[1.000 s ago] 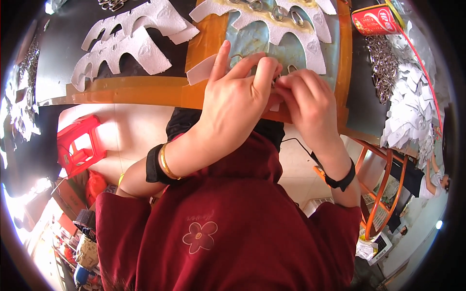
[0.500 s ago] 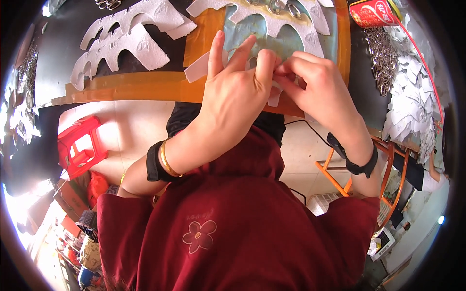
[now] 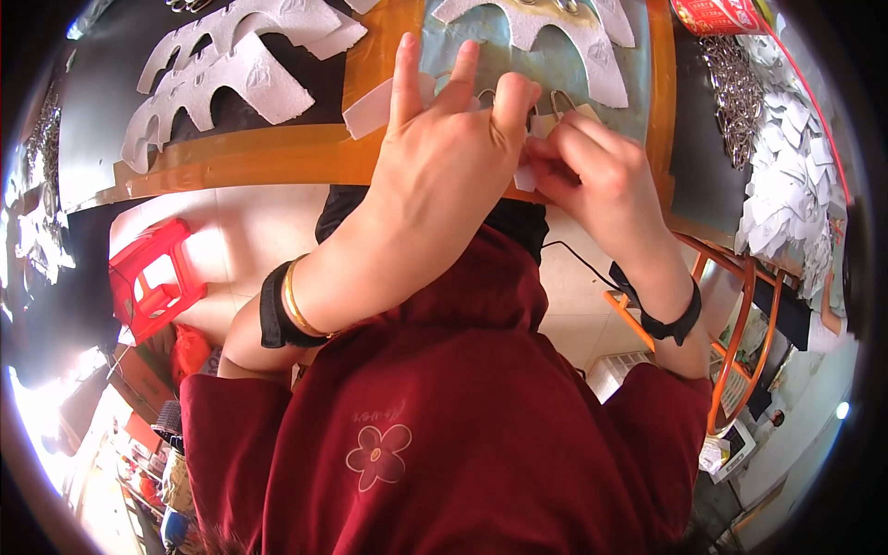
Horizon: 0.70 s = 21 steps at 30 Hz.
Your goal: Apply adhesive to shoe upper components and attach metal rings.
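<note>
My left hand [image 3: 449, 153] is over the table's near edge, two fingers stretched out and the others bent inward around a white cut-out piece [image 3: 370, 108]. Part of that piece sticks out on the left, and a narrow white strip of it shows between my hands. My right hand [image 3: 601, 166] meets the left with its thumb and fingertips pinched at this strip. A metal loop [image 3: 561, 102] stands up just beyond my right fingers. The exact pinch points are hidden by my fingers. Beyond lies another arched white piece [image 3: 546, 28] with metal loops at its top.
More arched white pieces [image 3: 222, 83] lie on the dark table at left, whose front edge has brown tape [image 3: 250, 159]. At right are a heap of metal clasps [image 3: 731, 102], piled white scraps [image 3: 791, 185] and a red tin [image 3: 717, 14]. A red stool [image 3: 157, 277] stands below left.
Both hands have shifted slightly, the left one up and left. The right fingers have dropped a little from the left fingertip, and a metal loop now shows beside them.
</note>
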Each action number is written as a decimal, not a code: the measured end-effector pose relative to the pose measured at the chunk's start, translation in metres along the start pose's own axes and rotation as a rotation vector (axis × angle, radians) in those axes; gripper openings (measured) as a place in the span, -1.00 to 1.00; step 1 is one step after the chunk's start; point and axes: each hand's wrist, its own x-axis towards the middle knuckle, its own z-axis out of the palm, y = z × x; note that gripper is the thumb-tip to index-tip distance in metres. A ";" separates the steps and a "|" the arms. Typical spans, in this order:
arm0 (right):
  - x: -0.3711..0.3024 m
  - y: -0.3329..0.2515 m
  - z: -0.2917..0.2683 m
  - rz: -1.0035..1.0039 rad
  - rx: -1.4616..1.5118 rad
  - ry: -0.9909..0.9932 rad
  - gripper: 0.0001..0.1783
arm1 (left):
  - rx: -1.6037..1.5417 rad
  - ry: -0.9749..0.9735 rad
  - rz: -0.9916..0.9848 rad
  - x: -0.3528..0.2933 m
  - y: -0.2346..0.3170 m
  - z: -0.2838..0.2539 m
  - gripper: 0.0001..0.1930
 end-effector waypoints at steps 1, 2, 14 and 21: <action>-0.001 -0.003 0.000 -0.023 -0.062 -0.008 -0.75 | 0.022 -0.016 0.013 0.000 -0.001 0.000 -0.64; -0.002 -0.004 0.001 -0.046 -0.124 -0.017 -0.75 | 0.044 -0.031 0.025 0.001 -0.002 -0.001 -0.65; 0.009 0.004 -0.010 -0.131 -0.046 -0.140 -0.76 | 0.148 -0.053 0.044 0.004 -0.001 0.000 -0.69; -0.009 -0.020 0.001 0.058 -0.105 -0.042 -0.81 | 0.115 -0.088 0.067 0.001 -0.003 -0.008 -0.63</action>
